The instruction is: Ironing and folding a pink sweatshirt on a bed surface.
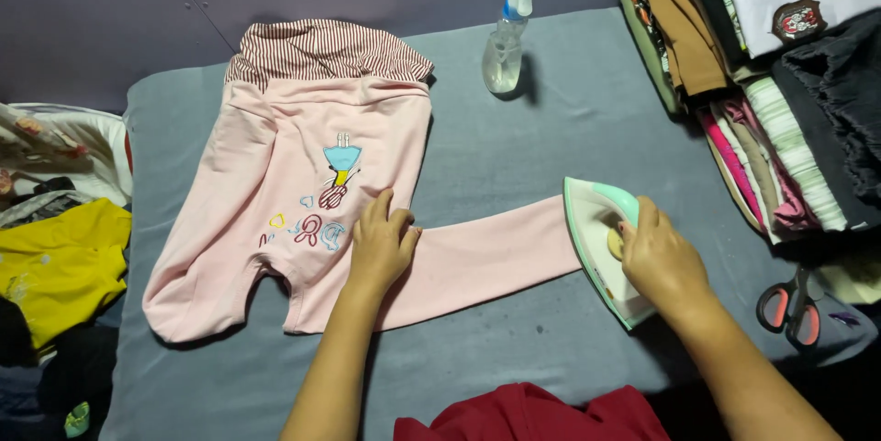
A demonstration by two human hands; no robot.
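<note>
Ironing surface: a grey padded cover (551, 129) fills the middle of the frame and carries everything in use.
Garment: pink child's trousers (275, 212) with a striped waistband lie flat left of centre, one leg stretched out toward the right.
Folded stack: a pile of folded clothes (762, 83) sits at the upper right edge.
Loose clothes: a yellow garment (60, 262) lies among others at the left edge.
Iron: a mint and white iron (596, 248) rests at the cuff end of the stretched leg, right of centre.
Step in hand: pressing that leg, by the look of it (the iron sits at the cuff, the rest of the leg lies smooth).
Next move calls for: keeping the cloth taut and flat while the iron runs along the leg, as I judge it.
Left hand: the left hand (378, 244) lies open and flat, palm down on the trousers near the crotch seam, pinning rather than grasping.
Right hand: the right hand (661, 262) has its grip closed around the iron's handle.
Spray bottle: a clear spray bottle (507, 37) stands at the top centre.
Scissors: orange-handled scissors (789, 308) lie at the lower right.
</note>
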